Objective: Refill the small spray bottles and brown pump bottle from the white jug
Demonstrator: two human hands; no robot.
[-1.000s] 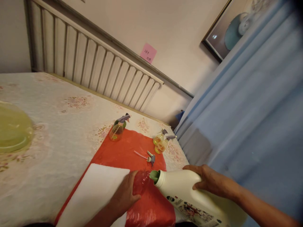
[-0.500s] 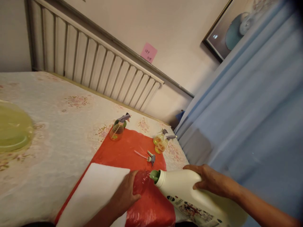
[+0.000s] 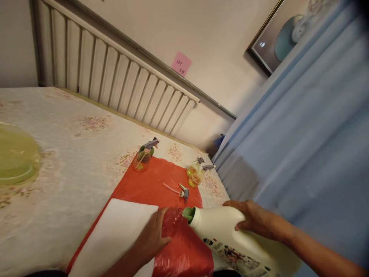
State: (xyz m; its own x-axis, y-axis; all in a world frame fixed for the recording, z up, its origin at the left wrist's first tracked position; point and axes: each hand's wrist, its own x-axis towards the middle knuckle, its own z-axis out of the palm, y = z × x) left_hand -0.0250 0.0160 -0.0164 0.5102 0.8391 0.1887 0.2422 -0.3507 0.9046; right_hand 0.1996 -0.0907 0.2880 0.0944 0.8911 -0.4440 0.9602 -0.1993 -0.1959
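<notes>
My right hand point(image 3: 253, 219) is closed on a large cream jug point(image 3: 230, 234) with a printed label, tipped on its side. The jug's green pouring spout point(image 3: 188, 214) meets the mouth of a clear bottle point(image 3: 173, 222). Around that see-through bottle my left hand point(image 3: 157, 232) is wrapped, holding it over the red plastic sheet point(image 3: 184, 254). Whether liquid is flowing I cannot make out. Just beyond lies a loose spray head point(image 3: 183, 193) with its thin tube. A white cloth or pad point(image 3: 115, 234) lies under my left forearm.
Spray bottles with grey triggers stand at the sheet's far left corner point(image 3: 142, 158) and on its right side point(image 3: 196, 177). At the left edge is a yellow-green basin point(image 3: 17, 157). A radiator point(image 3: 115, 73) and a blue curtain point(image 3: 302, 127) border the flowered tablecloth point(image 3: 72, 154).
</notes>
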